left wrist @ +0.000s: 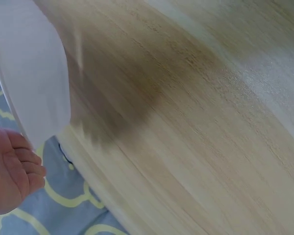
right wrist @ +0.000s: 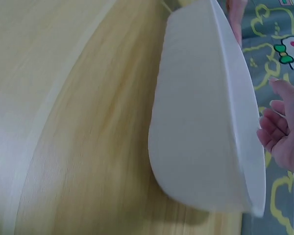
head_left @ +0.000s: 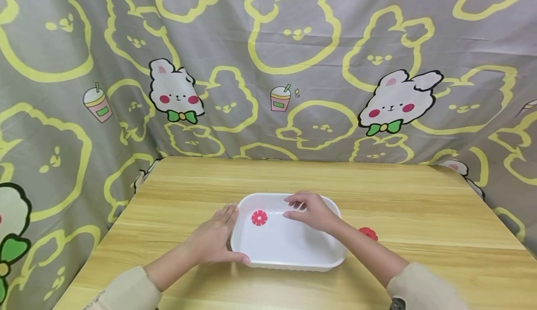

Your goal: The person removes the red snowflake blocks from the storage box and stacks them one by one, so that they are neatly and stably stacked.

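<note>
A white plastic basin (head_left: 289, 247) with rounded corners sits on the wooden table. Inside it, towards the back left, lies a flat red flower-shaped disc (head_left: 259, 217) with notched edges. My left hand (head_left: 216, 235) rests against the basin's left side, fingers extended along the wall and thumb at the front rim. Over the basin's back right part hovers my right hand (head_left: 312, 211), thumb and loosely bent fingers apart with nothing seen between them. The right wrist view shows that hand (right wrist: 283, 128) beyond the basin's rim (right wrist: 230, 112).
A second red notched piece (head_left: 368, 234) lies on the table just right of the basin, partly covered by the right forearm. Behind and beside the wooden table (head_left: 419, 198) hangs a grey curtain (head_left: 235, 39) with cartoon prints.
</note>
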The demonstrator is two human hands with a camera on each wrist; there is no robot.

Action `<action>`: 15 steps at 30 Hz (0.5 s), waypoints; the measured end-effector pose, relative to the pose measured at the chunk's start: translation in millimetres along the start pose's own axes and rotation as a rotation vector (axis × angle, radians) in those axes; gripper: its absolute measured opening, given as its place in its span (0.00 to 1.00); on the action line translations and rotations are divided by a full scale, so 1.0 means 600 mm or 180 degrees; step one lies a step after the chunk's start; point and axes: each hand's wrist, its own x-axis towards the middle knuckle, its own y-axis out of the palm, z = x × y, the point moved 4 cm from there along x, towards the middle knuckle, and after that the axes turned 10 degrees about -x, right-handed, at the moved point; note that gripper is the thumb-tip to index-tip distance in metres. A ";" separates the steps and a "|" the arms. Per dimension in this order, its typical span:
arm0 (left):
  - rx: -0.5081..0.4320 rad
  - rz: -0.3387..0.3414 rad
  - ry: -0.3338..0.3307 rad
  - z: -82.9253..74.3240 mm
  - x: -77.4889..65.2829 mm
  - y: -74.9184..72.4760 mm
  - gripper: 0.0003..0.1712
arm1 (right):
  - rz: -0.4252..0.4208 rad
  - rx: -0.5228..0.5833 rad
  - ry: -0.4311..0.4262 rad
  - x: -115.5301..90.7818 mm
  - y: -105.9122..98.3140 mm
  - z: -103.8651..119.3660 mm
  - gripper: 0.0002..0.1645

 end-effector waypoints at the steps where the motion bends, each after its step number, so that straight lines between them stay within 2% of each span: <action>1: 0.0003 0.0004 -0.0001 -0.001 0.000 -0.001 0.69 | 0.0029 0.0008 0.0003 0.003 0.006 0.002 0.21; 8: 0.0040 -0.0016 -0.0032 -0.004 0.001 -0.004 0.68 | 0.0182 0.0012 0.0008 0.028 0.050 0.013 0.22; 15: 0.0154 -0.0120 0.0107 -0.008 0.002 -0.005 0.67 | 0.0287 0.0059 0.0265 0.043 0.085 0.012 0.22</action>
